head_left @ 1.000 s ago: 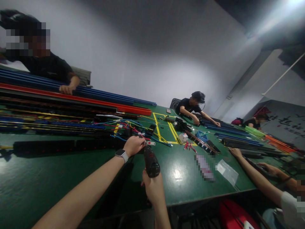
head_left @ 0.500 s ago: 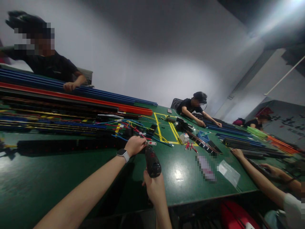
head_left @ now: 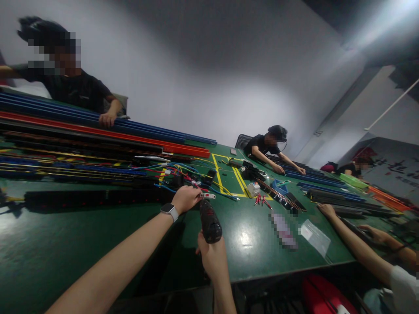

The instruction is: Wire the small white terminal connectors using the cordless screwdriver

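Note:
My right hand is wrapped round the grip of a black power drill, whose front end points away from me over the green table. My left hand, with a watch on its wrist, is closed at the drill's front end. What its fingertips pinch is too small and covered to make out. Just beyond them lies a small pale piece with a red mark. Loose blue cable and other coloured wires are bunched close to my left hand. A long black bar extends leftward from there.
Red-ended pieces, a white block and a plastic bag lie to the right. Blue rails and an orange rail run along the back left. Co-workers sit opposite; another person's arm reaches in at right.
The co-worker at the far left has shifted rightward, with one hand moved right along the blue rails. My hands and the drill look almost unmoved.

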`<state>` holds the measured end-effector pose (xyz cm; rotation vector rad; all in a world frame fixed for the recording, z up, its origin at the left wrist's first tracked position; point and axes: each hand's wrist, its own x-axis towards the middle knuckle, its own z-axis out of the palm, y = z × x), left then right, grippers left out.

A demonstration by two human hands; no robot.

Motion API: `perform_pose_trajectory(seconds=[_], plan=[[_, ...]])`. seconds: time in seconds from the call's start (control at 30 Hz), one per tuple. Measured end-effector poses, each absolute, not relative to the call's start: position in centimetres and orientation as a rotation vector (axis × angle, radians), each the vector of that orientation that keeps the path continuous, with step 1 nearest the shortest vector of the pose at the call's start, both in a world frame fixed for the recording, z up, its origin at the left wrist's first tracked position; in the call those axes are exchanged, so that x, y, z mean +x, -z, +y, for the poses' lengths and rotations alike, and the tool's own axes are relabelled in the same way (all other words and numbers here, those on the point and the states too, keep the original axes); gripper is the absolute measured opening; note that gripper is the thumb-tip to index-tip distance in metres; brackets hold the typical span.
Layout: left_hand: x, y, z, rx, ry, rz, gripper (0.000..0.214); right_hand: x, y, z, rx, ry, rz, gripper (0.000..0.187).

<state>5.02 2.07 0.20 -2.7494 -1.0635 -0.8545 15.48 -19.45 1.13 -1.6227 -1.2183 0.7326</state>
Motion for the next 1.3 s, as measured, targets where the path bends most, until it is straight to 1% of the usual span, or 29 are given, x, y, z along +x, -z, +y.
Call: perform_pose_trajectory(seconds=[0.37, 1.3], plan=[[4.97, -0.14, 2.20, -2.756, 0.846, -1.057, 0.024, 15.31, -1.54, -19.56, -1.623, -0.740, -1.219, 0.017], [5.04, -0.31, 2.06, -2.773, 0.847, -1.071, 0.023, 15.44, -1.71, -19.71, -1.637, -0.716, -1.218, 0.023]])
